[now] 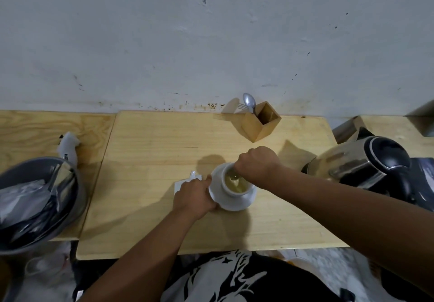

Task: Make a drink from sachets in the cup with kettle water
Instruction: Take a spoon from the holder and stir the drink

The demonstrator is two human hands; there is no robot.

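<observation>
Over the cup (231, 182), right hand (257, 164) fingers grip a spoon (235, 177); left hand (193, 196) fingers clasp the saucer (234, 204)

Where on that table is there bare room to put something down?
Bare wood lies left of the white cup and saucer, up to the wall, and along the near edge. It is crowded between the wooden cutlery box, the steel kettle and the right hand.

One cup (231, 184), one kettle (366, 163), two spoons (249, 102).
</observation>
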